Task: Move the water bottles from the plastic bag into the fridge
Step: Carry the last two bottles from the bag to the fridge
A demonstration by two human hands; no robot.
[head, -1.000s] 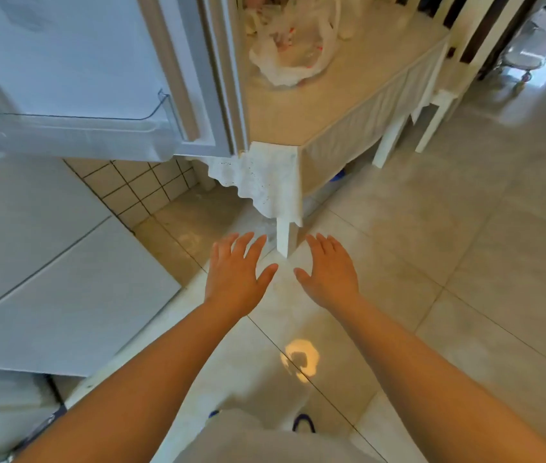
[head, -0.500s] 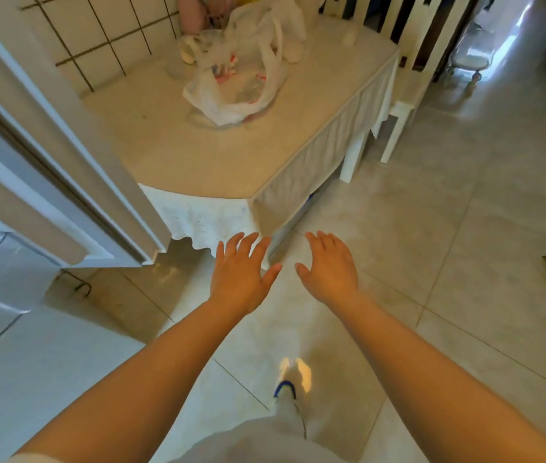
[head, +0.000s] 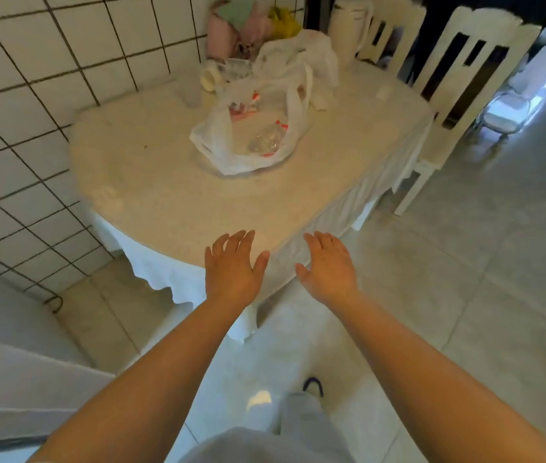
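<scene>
Table [head: 171,195], 2 chairs [head: 465,78], kettle [head: 348,25]

Bare forearms, light grey trousers [head: 301,416], dark blue-strapped sandal [head: 313,385].

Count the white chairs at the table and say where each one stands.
2. One white chair stands at the table's far side, beside the white jug. The other stands at the table's right side, nearer the camera. More may be hidden outside the view.

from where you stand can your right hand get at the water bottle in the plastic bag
Probably yes, with a lean. The right hand is open and empty at the table's near edge; the bare tabletop lies between it and the plastic bag, whose mouth gapes over a water bottle.
</scene>
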